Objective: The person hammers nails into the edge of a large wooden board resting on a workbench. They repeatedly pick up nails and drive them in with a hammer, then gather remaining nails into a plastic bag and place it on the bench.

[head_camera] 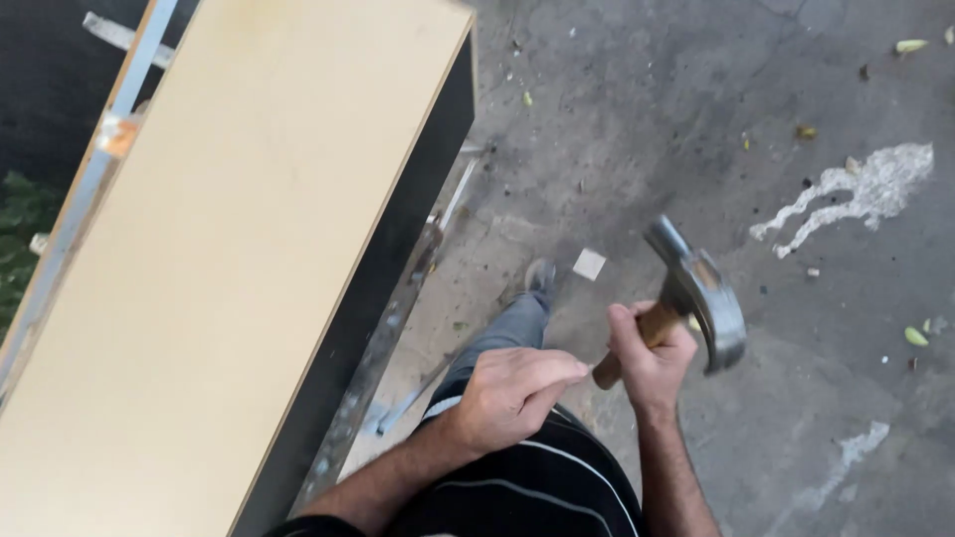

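1. Nearest the camera, a dark striped shirt and grey trouser leg are seen, with one shoe planted on the floor.
2. The left hand is held in front of the body, fingers curled together and pinched at the tips on something small. What is pinched cannot be told; it is hidden by the fingers.
3. The right hand is wrapped tight round the wooden handle of a claw hammer, gripped close under the head. The steel head is raised to the right of the hand, above the floor, touching nothing.
4. Progress, as a judgement: no strike is being landed in this frame. The hammer is held in the air and the small item is still between the left fingertips, so nothing is seen driven or fixed yet. No nail is visible in the board.
5. Left of the body, a long pale board with a dark edge is laid flat, its face bare. A metal rail runs along its far side, and a metal strip lies on the floor just beside its dark edge.
6. Surface: rough grey concrete floor, with white paint splashes, a small pale square scrap and scattered leaf bits.
7. Far left, dark ground and some greenery are seen beyond the rail. Setting looks outdoor.
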